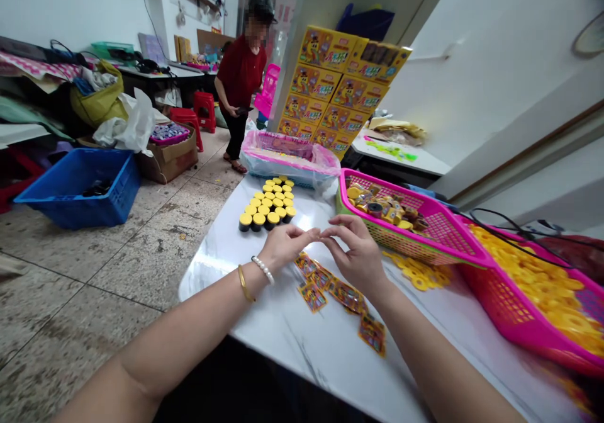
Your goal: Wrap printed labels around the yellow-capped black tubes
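My left hand (pixel 285 245) and my right hand (pixel 356 252) meet over the white table (pixel 268 297), fingertips pinched together. Whatever lies between the fingertips is too small to make out. Just below them, orange printed stickers or cards (pixel 346 294) are spread on the table. Beyond my left hand stand several small black tubs with yellow lids (pixel 272 218), set close together in rows. Yellow plastic ring-like pieces (pixel 419 273) lie to the right of my right hand.
A pink basket (pixel 448 228) holds wrapped pieces; another pink basket (pixel 500 303) at right holds yellow parts. A plastic-lined basket (pixel 283 168) stands at the table's far end near stacked yellow boxes (pixel 325 89). A person in red (pixel 240 70) stands beyond. A blue crate (pixel 85 203) sits on the floor.
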Motion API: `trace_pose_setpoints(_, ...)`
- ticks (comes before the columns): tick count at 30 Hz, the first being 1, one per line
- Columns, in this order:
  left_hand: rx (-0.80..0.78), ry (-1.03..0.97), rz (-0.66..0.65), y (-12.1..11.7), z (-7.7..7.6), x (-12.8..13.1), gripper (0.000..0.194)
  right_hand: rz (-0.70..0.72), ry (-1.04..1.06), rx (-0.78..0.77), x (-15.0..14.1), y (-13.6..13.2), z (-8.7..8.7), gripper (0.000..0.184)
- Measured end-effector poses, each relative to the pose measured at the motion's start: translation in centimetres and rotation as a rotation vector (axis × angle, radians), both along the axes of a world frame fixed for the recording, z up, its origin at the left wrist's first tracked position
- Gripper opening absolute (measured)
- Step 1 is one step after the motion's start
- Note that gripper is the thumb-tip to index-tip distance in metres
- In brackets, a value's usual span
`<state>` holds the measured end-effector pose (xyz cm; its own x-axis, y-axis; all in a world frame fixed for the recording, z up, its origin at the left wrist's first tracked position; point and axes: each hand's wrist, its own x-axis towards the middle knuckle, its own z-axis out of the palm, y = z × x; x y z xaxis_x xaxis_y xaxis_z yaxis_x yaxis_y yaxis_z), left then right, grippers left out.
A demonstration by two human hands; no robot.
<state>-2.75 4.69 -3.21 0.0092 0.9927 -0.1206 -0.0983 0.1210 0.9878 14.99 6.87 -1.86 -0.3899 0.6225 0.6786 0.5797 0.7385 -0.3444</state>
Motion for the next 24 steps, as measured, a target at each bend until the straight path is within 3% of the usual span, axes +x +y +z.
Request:
trace_pose_setpoints(4, 0.051, -0.104, 0.013, 0.1, 0.1, -0.2, 0.032, 0.001, 0.134, -0.085, -1.3, -0.4, 0.0, 0.01)
trace_pose_setpoints(7, 0.05, -0.098, 0.058, 0.3, -0.2, -0.3, 0.025, -0.008, 0.362, -0.402, -1.8, -0.5, -0.6, 0.036)
trace_pose_setpoints(9, 0.049, -0.072, 0.044, 0.4, -0.4, -0.1, 0.026, 0.008, 0.403, -0.623, -1.9, -0.6, -1.0, 0.044)
trace_pose_setpoints(11, 0.087, -0.019, 0.082, 0.3, -0.5, 0.1, 0.027, 0.001, 0.383, -0.715, -2.0, -0.7, -1.2, 0.048)
trace_pose_setpoints(15, 0.212, 0.07, 0.237, -0.5, -0.2, 0.4, 0.028, -0.092, 0.44, -0.662, -2.1, -1.0, -1.5, 0.053)
trace_pose_setpoints(19, 0.329, 0.152, 0.182, -1.8, 0.4, 0.8, 0.035, -0.137, 0.491, -0.626, -1.9, -1.0, -1.5, 0.056)
trace_pose_setpoints(24, 0.298, 0.158, 0.164, -2.4, 0.6, 1.1, 0.034, -0.17, 0.457, -0.584, -1.6, -1.2, -1.7, 0.058)
